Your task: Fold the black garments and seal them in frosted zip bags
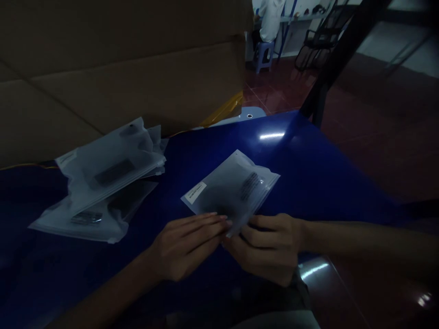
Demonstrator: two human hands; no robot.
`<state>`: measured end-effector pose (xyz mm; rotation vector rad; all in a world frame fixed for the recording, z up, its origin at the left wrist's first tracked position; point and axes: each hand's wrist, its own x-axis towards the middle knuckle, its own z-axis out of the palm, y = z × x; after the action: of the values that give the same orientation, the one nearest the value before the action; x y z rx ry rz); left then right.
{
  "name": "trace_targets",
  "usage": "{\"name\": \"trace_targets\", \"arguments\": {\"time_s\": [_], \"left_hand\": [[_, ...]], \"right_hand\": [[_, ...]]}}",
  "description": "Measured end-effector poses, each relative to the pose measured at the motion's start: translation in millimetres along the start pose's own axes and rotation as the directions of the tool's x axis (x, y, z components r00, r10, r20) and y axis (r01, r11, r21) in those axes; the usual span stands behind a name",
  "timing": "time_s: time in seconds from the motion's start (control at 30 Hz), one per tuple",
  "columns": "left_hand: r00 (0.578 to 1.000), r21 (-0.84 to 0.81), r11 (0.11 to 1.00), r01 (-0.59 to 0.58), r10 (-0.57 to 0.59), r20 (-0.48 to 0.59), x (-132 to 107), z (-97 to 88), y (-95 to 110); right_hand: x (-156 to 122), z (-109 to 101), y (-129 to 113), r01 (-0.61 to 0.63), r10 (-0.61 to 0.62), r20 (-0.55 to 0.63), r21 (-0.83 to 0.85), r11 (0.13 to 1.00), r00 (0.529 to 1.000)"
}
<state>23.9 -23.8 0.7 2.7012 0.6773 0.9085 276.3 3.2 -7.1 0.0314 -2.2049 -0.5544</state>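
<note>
Frosted pouch [236, 183] pinched at its near corner

From here I see the right hand's [269, 246] fingers closed on that corner. The left hand [192, 246] lays its fingers together over the near edge; whether its thumb clamps below, I can't tell. The pouch sits over the blue table [308, 178], its white label [195, 192] toward the left. Beyond, similar pouches [113, 169] lie piled before a cardboard box [120, 91].
</note>
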Motion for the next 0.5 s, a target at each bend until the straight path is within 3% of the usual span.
{"name": "trace_targets", "arguments": {"time_s": [0.17,0.4,0.5], "left_hand": [[0.999,0.066,0.997,-0.047,0.046,0.007,-0.1,-1.3,0.0],[0.996,0.223,0.972,-0.08,0.084,-0.01,3.0,-9.1,-8.8],[0.999,0.291,0.956,-0.027,0.038,-0.03,6.0,-15.8,-14.4]], "right_hand": [[3.3,-1.0,0.7,-0.098,0.1,-0.026,0.08,0.992,0.995],[1.3,-4.9,12.8,-0.253,0.24,0.149,0.078,0.964,0.959],[-1.6,-5.9,20.3,-0.256,0.259,0.212,-0.041,0.966,0.942]]}}
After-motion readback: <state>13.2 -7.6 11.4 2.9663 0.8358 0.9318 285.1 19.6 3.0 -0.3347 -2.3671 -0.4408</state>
